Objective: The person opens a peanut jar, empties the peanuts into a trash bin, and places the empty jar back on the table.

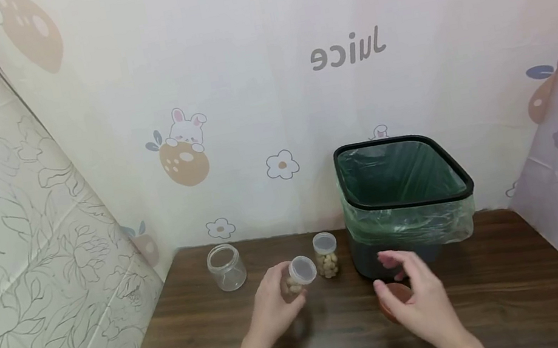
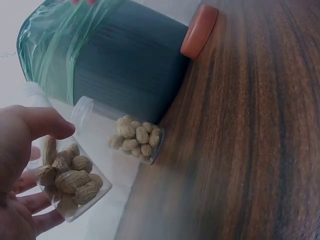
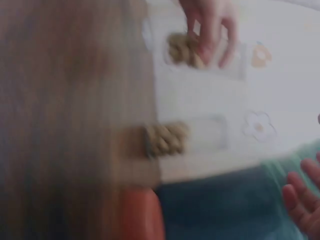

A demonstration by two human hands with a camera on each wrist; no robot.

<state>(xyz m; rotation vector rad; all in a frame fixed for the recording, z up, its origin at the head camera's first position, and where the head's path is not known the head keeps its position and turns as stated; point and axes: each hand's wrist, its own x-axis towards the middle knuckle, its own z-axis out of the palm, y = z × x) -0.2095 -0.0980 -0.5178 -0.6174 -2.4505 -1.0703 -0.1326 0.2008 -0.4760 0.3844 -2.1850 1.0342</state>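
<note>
The left hand (image 1: 272,305) curls fingers and thumb round a peanut jar (image 1: 296,279), raised left of a second jar (image 1: 328,259) near the table's (image 1: 512,276) back edge. The right hand's (image 1: 416,297) parted, bent fingers hold nothing, above an orange disc (image 2: 200,32) beside the bin (image 1: 412,225).

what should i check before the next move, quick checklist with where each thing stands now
1. Left hand grips its peanut jar: ok, fingers and thumb are around it.
2. Held jar open: not ok, a lid appears to cover it.
3. Right hand free: ok, it holds nothing.
4. Second peanut jar upright: ok.
5. Bin lined: ok, the green bag folds over its rim.
6. Round orange object empty: cannot tell, partly hidden.
</note>
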